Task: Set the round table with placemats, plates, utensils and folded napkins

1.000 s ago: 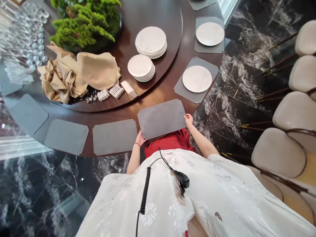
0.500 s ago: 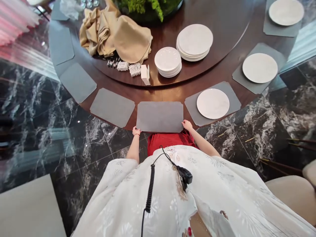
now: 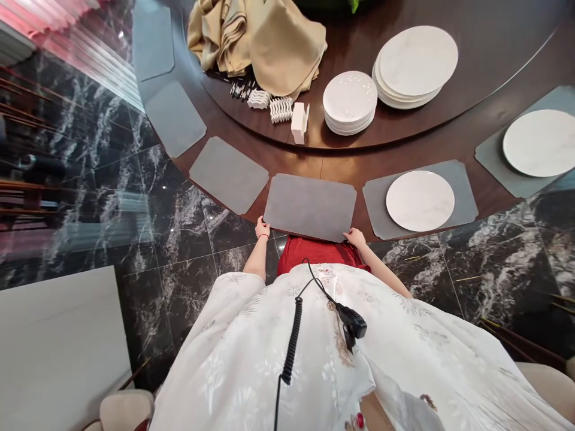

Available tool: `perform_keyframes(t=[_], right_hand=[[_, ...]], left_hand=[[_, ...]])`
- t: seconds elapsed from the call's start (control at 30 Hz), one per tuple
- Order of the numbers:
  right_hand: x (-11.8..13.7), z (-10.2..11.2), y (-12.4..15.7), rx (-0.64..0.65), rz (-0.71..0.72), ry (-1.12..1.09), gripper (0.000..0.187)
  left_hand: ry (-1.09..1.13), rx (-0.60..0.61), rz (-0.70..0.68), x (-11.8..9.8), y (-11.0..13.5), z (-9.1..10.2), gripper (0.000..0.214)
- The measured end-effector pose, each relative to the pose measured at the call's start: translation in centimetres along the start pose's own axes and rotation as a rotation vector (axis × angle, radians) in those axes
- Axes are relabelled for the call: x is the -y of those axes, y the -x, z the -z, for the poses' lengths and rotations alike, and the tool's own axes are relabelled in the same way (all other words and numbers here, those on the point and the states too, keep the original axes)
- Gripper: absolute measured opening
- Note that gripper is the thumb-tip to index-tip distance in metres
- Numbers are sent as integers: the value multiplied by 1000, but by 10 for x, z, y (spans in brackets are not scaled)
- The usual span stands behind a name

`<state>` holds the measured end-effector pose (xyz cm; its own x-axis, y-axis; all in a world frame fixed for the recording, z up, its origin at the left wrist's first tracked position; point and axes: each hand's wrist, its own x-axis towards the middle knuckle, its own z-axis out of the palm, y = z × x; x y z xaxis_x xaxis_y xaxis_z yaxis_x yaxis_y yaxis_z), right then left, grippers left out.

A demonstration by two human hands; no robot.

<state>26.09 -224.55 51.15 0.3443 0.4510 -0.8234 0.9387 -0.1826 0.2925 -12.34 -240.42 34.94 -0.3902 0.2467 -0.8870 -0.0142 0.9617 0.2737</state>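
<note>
A round dark-wood dining table (image 3: 327, 167) with a large turntable (image 3: 489, 72) stands on black veined marble flooring (image 3: 179, 239). On the turntable sit stacked white plates (image 3: 349, 102) and crumpled beige cloth napkins (image 3: 256, 42). Grey placemats (image 3: 229, 175) line the table's edge, and a white plate (image 3: 420, 200) lies on the mat just right of centre. The nearest placemat (image 3: 309, 206) lies at the near edge, directly before the person. The left hand (image 3: 262, 227) and right hand (image 3: 356, 238) touch its near edge, fingers lightly curled, not clenched; whether they grip it, I cannot tell.
</note>
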Motion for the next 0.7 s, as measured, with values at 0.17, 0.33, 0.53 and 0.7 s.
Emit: perform_keyframes(t=[0.17,0.33,0.53,0.7], right_hand=[[-6,-5,6,-43,-21,-17,19],[-4,3,6,9,-86,41,23],[7,41,-12,19,-99,89,23],[60,117,-68,-138,-43,-79,19]], left_hand=[[-76,89,-78,4,4,2,62],[-90,103,-129,3,12,3,62],[-19,115,-314,-30,22,-8,60],[122,307,-513,-120,3,-48,33]])
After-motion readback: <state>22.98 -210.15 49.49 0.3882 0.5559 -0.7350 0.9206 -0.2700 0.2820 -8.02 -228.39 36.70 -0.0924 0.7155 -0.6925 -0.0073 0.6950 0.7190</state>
